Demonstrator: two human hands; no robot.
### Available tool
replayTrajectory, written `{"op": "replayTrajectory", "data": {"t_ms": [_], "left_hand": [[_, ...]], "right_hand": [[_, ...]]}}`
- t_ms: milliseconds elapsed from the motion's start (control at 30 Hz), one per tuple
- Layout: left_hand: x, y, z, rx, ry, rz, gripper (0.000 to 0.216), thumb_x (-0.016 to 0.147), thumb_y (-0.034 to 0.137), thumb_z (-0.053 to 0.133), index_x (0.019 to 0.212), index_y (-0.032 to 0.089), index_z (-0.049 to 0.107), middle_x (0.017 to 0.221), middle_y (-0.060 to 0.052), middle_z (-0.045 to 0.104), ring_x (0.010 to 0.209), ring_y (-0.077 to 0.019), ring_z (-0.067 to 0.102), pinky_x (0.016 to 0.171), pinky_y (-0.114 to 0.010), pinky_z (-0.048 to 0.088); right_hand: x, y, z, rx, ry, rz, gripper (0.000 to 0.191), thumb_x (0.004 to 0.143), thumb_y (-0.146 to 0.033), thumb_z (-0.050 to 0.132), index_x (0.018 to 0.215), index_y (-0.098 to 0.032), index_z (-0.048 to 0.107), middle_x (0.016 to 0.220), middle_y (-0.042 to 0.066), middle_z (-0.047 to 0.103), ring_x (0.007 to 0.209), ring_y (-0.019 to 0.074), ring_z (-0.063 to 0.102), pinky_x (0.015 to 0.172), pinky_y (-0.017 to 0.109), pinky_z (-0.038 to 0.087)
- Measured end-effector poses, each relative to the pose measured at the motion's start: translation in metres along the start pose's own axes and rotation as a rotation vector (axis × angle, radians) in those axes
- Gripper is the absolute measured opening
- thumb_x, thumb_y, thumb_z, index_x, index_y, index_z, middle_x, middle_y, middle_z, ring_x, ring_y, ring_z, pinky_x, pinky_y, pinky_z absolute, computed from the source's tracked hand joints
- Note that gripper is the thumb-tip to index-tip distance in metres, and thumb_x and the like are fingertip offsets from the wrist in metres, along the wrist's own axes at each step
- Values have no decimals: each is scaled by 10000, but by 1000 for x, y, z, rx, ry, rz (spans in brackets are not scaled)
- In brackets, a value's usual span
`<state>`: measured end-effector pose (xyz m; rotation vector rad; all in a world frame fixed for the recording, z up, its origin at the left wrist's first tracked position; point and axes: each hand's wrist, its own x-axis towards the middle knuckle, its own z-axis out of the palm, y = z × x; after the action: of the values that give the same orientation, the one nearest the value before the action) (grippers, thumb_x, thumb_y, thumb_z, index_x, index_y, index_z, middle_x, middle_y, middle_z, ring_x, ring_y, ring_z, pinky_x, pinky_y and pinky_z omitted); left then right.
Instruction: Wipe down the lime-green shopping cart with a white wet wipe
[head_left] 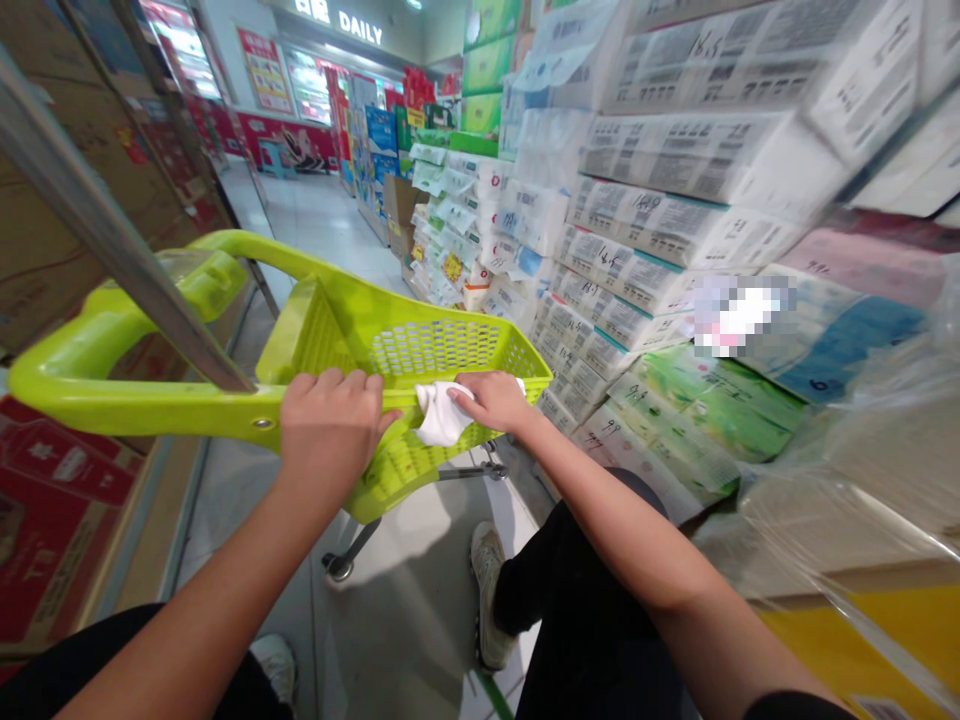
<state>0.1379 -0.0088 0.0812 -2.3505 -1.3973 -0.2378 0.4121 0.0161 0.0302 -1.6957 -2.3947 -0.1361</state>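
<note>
A lime-green shopping cart [337, 320] with perforated basket walls stands in front of me, on a frame with small wheels. My left hand [330, 420] is wrapped over the cart's near rim, close to where a metal pole [135, 220] meets it. Farther along the same rim, my right hand [491, 398] presses a white cloth [444, 412] against the edge. Part of the cloth hangs down over the outside of the basket, and some of it is hidden under my fingers.
Stacked packs of tissue paper [645, 215] rise close on the right, several with handwritten prices. Plastic-wrapped goods [847, 480] sit nearer. Cardboard boxes [75, 150] and a red carton [60, 520] line the left. A tiled aisle [315, 225] runs ahead between shelves.
</note>
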Motion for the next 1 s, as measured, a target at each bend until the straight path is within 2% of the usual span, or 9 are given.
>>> {"op": "replayTrajectory", "data": {"t_ms": [167,333,433,533,633,733,800,933,1000], "left_hand": [[1,4,-4,46,-20,-30,270,1108,431,611,1090,177,701,1025,-174,747,1056,-409,663,844,-485,382],[3,6,-7,15,-42,-63,139,1059,189,575,1014,169,705,1025,-188,764,1051,-412,686,828,-476,369],[3,4,-5,24,-19,-44,115,1032,200,603,988,174,705,1014,-185,768,1025,-409,684,806,-462,357],[4,0,-1,58,-21,-29,155,1070,292,615,1020,175,704,1022,-172,771,1033,-404,680,800,-435,348],[5,-2,2,70,-27,-39,227,1113,352,598,1048,162,702,1009,-166,762,1047,-408,684,803,-439,347],[5,-4,3,51,-21,-40,193,1117,290,576,1025,173,698,1005,-163,762,1051,-403,690,808,-452,346],[4,-7,4,47,-28,-39,147,1096,231,581,1001,198,689,1028,-154,771,1063,-394,690,816,-452,347],[4,-15,8,79,-26,-51,170,1100,353,640,1027,210,696,1031,-139,771,1064,-389,671,819,-449,345],[4,-18,10,70,-21,-52,251,1110,416,634,1050,186,715,1014,-153,763,1049,-396,664,814,-454,337]], "right_hand": [[2,-22,6,-7,75,2,514,1222,-558,365,1159,-208,735,1145,90,839,1017,259,751,804,365,376],[6,-57,11,43,210,-106,501,1207,-581,418,1310,-167,681,1287,120,800,1202,296,708,975,397,440],[8,-45,3,32,99,-82,519,1201,-620,411,1293,-210,715,1282,99,818,1193,289,731,932,377,453],[8,-22,-5,-10,-11,152,631,1216,-618,311,1115,-215,786,1094,135,850,1023,304,775,804,372,436],[8,-27,-4,-29,15,228,618,1230,-525,291,1081,-191,789,1074,168,843,1026,314,770,835,388,437],[8,-52,3,9,106,91,486,1214,-529,380,1277,-206,738,1288,138,818,1227,298,717,995,398,437],[10,-60,5,27,118,19,493,1193,-590,423,1331,-221,720,1332,119,809,1257,295,703,1017,392,436],[14,-39,2,-12,45,225,580,1216,-551,333,1100,-208,787,1082,145,850,1001,301,771,814,371,424],[14,-31,1,-25,61,297,597,1225,-460,292,1041,-179,787,1014,175,842,932,307,770,801,379,405]]}}
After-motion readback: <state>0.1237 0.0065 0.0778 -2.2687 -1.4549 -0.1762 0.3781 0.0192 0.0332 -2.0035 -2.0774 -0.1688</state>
